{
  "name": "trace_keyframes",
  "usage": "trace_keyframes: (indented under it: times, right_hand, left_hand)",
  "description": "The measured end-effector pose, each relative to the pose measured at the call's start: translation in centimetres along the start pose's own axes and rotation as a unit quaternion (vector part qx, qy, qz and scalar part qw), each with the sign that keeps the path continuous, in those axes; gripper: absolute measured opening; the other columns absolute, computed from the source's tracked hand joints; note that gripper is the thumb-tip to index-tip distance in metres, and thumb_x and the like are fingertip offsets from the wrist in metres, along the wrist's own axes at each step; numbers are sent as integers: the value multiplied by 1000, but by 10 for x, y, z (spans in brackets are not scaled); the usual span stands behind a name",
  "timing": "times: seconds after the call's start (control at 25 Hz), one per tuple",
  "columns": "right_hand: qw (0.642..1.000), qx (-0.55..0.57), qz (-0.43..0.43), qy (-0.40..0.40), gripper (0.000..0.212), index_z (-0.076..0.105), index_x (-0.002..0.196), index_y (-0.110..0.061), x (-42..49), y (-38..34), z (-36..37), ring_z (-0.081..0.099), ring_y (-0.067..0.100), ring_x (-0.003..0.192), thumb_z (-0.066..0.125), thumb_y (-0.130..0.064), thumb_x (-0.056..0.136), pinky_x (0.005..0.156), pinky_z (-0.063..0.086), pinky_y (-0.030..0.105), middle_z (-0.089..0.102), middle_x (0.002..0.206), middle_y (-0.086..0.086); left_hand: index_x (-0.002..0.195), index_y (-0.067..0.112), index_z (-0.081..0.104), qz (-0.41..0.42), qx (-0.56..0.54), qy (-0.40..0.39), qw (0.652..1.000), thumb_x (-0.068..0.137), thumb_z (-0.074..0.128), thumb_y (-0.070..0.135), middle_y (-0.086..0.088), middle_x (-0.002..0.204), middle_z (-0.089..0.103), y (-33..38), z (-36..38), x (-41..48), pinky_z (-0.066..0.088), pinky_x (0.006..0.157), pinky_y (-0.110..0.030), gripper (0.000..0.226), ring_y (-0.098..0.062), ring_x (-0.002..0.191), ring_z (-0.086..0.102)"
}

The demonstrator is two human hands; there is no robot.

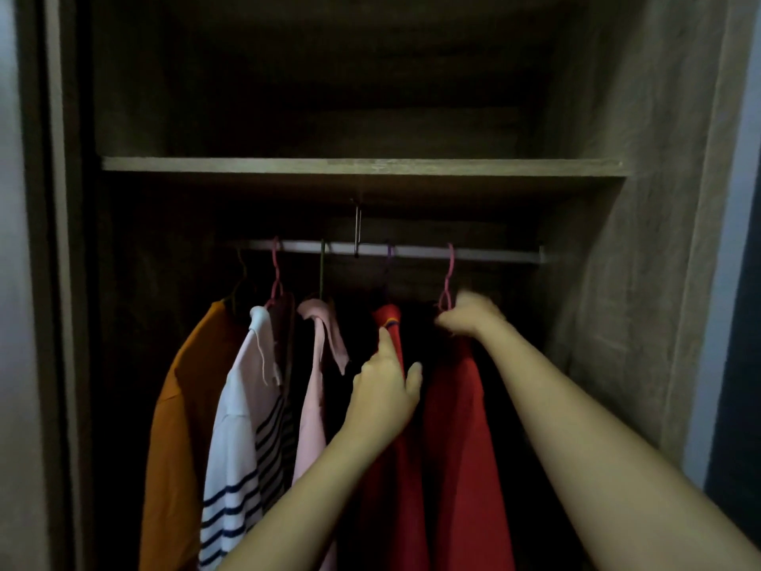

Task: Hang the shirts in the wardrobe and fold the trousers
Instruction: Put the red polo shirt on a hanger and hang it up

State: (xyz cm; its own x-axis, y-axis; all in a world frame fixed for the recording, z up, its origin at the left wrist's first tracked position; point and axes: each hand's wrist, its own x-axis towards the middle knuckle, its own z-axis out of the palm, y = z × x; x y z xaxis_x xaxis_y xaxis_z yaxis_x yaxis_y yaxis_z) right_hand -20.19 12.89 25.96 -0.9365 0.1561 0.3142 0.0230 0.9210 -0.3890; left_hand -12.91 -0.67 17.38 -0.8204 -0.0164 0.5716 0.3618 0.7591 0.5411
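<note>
Inside the wardrobe a metal rail [494, 254] carries several hung shirts: an orange one [177, 405], a white one with dark stripes [234, 438], a pale pink one [315, 389], a red one [393, 467] and another red shirt [461, 426] at the right. My right hand [469, 313] is closed at the neck of the pink hanger [449, 278] that carries the right red shirt, its hook over the rail. My left hand [385, 395] presses against the neighbouring red shirt, thumb and fingers apart on its shoulder.
A wooden shelf [362, 166] runs just above the rail, with a metal bracket [357, 230] hanging from it at mid-rail. The wardrobe's side walls [642, 241] close in left and right. The rail is bare to the right of the pink hanger.
</note>
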Motion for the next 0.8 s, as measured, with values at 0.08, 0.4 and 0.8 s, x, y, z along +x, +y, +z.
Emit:
trace_keyframes:
  times: [0.08,0.4,0.8]
  right_hand:
    - [993,45,-10,105,59,40,139,-15,-14,-10,-12,54,35,118,52,-42,88,94,46,37,56,129,18]
    - [884,249,-290,269,44,51,129,-10,-124,-98,55,53,26,114,41,-36,94,97,36,29,60,120,9]
    - [852,160,-489,-96,61,49,132,-8,-332,-248,325,51,28,117,30,-50,92,98,42,38,56,125,10]
  left_hand:
    - [149,4,15,8,-33,22,999,94,48,36,-17,141,46,-5,-14,-7,36,99,-36,71,-32,127,45]
    - [136,12,48,13,-120,144,982,84,57,33,2,128,58,-100,-103,-90,30,88,3,57,1,114,50]
    - [142,6,36,-312,91,78,943,92,55,28,-14,142,46,-330,-187,-354,32,105,-27,58,-27,131,44]
